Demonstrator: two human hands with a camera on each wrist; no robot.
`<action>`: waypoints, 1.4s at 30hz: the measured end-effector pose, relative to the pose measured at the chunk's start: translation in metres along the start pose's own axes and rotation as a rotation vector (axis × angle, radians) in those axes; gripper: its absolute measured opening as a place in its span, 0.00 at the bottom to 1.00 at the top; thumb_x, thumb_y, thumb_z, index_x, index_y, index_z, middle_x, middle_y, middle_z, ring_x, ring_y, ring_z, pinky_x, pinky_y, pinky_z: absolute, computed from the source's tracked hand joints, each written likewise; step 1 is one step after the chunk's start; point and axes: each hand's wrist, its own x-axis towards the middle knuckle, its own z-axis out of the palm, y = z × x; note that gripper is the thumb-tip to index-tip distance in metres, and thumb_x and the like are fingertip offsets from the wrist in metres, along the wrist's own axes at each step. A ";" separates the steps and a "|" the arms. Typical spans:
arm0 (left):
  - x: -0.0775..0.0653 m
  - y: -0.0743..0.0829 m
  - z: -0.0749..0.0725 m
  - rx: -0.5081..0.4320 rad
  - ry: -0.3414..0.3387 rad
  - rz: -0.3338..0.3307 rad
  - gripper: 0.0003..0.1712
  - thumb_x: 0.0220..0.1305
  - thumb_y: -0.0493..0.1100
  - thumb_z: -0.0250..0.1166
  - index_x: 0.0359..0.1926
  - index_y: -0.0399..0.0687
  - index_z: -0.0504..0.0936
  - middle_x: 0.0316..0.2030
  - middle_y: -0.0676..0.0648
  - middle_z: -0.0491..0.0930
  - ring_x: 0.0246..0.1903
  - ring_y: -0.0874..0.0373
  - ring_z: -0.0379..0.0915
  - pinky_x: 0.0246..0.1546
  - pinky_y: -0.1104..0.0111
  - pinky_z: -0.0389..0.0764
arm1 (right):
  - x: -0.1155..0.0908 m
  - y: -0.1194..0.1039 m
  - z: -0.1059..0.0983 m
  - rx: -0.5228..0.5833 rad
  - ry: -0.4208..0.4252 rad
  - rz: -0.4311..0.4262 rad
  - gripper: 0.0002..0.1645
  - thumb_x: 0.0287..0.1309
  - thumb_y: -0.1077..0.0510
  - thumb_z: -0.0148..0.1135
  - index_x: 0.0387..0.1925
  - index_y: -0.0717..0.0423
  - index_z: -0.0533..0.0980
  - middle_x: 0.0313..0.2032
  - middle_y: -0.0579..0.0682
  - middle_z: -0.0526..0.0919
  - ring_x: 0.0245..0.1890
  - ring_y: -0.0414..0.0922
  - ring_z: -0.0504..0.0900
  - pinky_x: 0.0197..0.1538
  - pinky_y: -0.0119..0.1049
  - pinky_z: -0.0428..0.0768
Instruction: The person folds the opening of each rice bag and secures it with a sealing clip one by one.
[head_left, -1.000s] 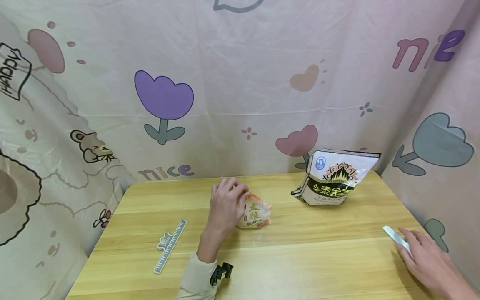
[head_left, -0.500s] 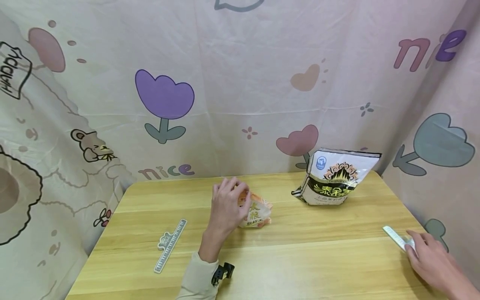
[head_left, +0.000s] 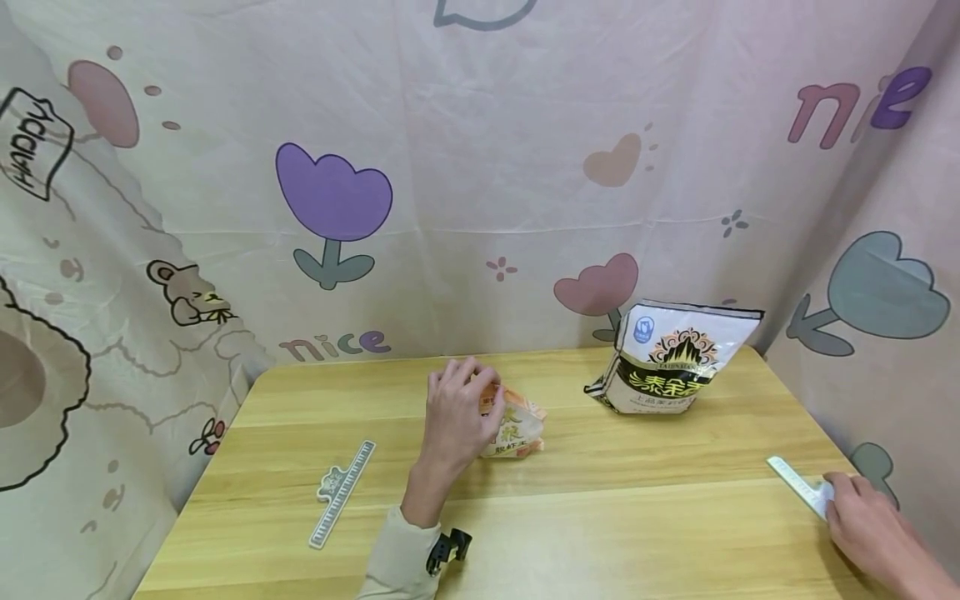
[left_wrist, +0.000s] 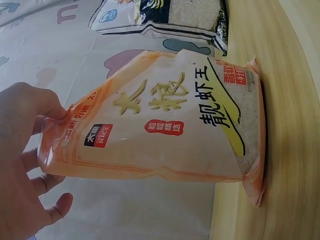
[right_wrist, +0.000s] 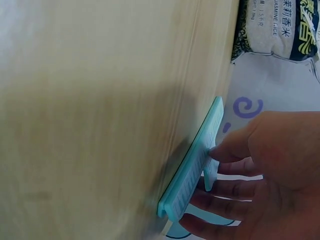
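Observation:
My left hand [head_left: 457, 417] pinches the folded top of an orange and clear rice bag [left_wrist: 170, 120], which stands upright on the table. In the left wrist view the thumb and fingers are at the bag's upper edge, with some fingers behind it. Over at the right, my right hand [head_left: 870, 521] holds a long pale-teal bag clip [right_wrist: 192, 162] by its handle. In the right wrist view the thumb lies on one side of that handle and fingers on the other. The clip's shadow falls on the table beside it.
A larger white and black rice bag [head_left: 667, 358] stands at the back right, leaning a little. Another long clip [head_left: 341, 496], whitish grey, lies on the left of the wooden table [head_left: 600, 533]. A printed curtain [head_left: 465, 167] hangs behind and along both sides.
My right hand has shifted slightly right along the clip, showing more of the clip's bar, and its fingers now hold the handle. My left hand stays at the orange bag's top.

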 end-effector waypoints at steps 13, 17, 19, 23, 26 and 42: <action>0.000 0.001 0.002 0.017 0.023 0.005 0.02 0.52 0.44 0.65 0.28 0.54 0.79 0.30 0.55 0.74 0.35 0.55 0.68 0.37 0.59 0.63 | 0.004 0.002 -0.004 0.036 -0.027 0.028 0.19 0.49 0.68 0.56 0.41 0.78 0.65 0.31 0.72 0.70 0.28 0.63 0.74 0.29 0.57 0.70; 0.000 0.001 0.002 0.021 0.021 0.007 0.02 0.53 0.45 0.64 0.28 0.54 0.79 0.30 0.55 0.74 0.35 0.55 0.68 0.37 0.59 0.63 | 0.004 0.001 -0.006 0.039 -0.019 0.041 0.19 0.47 0.68 0.57 0.40 0.76 0.64 0.30 0.70 0.70 0.28 0.62 0.73 0.27 0.56 0.70; 0.000 0.001 0.002 0.022 0.020 0.006 0.02 0.54 0.45 0.63 0.28 0.54 0.79 0.30 0.55 0.74 0.35 0.55 0.68 0.37 0.59 0.63 | 0.004 0.000 -0.006 0.044 -0.016 0.043 0.19 0.47 0.68 0.57 0.40 0.75 0.64 0.30 0.69 0.70 0.28 0.61 0.73 0.26 0.55 0.70; 0.000 0.001 0.002 0.028 0.019 0.000 0.02 0.54 0.46 0.63 0.29 0.54 0.80 0.30 0.55 0.74 0.35 0.55 0.68 0.37 0.59 0.63 | 0.005 -0.003 -0.009 0.061 -0.002 0.029 0.17 0.46 0.67 0.57 0.39 0.73 0.65 0.30 0.66 0.71 0.27 0.59 0.73 0.26 0.55 0.69; 0.000 0.001 0.002 0.031 0.017 -0.002 0.02 0.54 0.46 0.63 0.29 0.54 0.80 0.31 0.55 0.75 0.35 0.55 0.68 0.37 0.59 0.63 | 0.005 -0.005 -0.010 0.069 0.012 0.016 0.16 0.45 0.67 0.57 0.36 0.71 0.65 0.29 0.63 0.71 0.26 0.57 0.73 0.26 0.54 0.69; 0.000 0.001 0.002 0.031 0.013 -0.008 0.02 0.54 0.46 0.63 0.29 0.55 0.79 0.30 0.56 0.74 0.34 0.56 0.67 0.37 0.59 0.62 | 0.007 -0.009 -0.012 0.041 0.059 0.020 0.20 0.43 0.66 0.58 0.38 0.77 0.68 0.32 0.70 0.69 0.27 0.59 0.71 0.28 0.57 0.69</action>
